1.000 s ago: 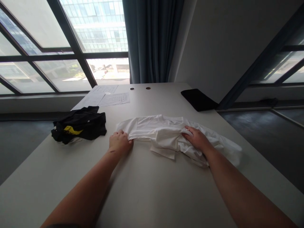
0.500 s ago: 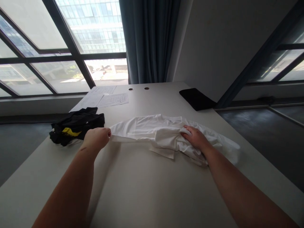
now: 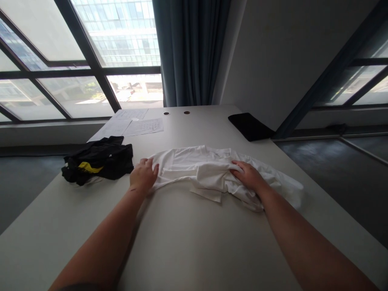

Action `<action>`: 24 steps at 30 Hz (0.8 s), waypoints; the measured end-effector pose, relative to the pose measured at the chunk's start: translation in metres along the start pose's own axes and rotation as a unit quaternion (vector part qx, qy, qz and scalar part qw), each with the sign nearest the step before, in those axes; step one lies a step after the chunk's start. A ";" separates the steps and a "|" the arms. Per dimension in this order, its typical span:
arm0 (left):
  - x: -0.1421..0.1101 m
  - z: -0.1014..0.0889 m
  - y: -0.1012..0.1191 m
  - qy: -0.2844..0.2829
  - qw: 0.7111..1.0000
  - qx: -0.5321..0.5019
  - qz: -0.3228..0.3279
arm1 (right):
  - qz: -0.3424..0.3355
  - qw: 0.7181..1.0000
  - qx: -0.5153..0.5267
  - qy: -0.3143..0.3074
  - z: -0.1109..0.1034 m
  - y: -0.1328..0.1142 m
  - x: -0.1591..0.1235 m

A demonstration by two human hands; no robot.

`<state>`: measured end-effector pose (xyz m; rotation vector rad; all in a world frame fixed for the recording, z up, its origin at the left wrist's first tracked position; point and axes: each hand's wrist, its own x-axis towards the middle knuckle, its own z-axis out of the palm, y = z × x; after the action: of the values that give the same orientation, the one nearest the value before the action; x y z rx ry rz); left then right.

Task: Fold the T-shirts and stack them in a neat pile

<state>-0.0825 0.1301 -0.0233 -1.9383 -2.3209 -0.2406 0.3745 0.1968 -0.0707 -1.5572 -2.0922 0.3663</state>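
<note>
A crumpled white T-shirt (image 3: 182, 161) lies across the pale table (image 3: 188, 242), with a bunched fold in its middle and its hem hanging loose to the right. My left hand (image 3: 143, 176) holds the shirt's left end between thumb and fingers, with the cloth pulled into a narrow edge. My right hand (image 3: 248, 176) lies on the bunched fold, fingers curled over the cloth. Part of the shirt is hidden under that hand.
A black bundle of cloth with a yellow mark (image 3: 97, 162) sits just left of my left hand. Printed papers (image 3: 130, 123) lie at the far left of the table, and a flat black item (image 3: 250, 126) at the far right. Past the far edge are windows and a curtain.
My left hand has come back rightward and lower, after reaching left with the shirt's end, so that end now lies slacker. My right hand has stayed on the fold.
</note>
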 end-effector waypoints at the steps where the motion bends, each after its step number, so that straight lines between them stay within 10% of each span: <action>1: 0.004 0.004 -0.007 0.000 1.000 0.002 0.003 | -0.005 1.000 0.004 -0.004 -0.001 -0.001 0.000; 14: 0.011 0.042 -0.014 -0.028 0.999 -0.021 -0.015 | -0.007 0.998 -0.050 0.024 -0.007 -0.011 -0.014; 24: 0.019 0.031 -0.037 0.016 0.996 -0.014 -0.084 | 0.221 0.947 -0.226 0.060 -0.038 0.040 -0.064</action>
<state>-0.1217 0.1480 -0.0522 -1.7383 -2.4737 -0.3180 0.4418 0.1452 -0.0738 -2.2643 -1.7964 -0.0744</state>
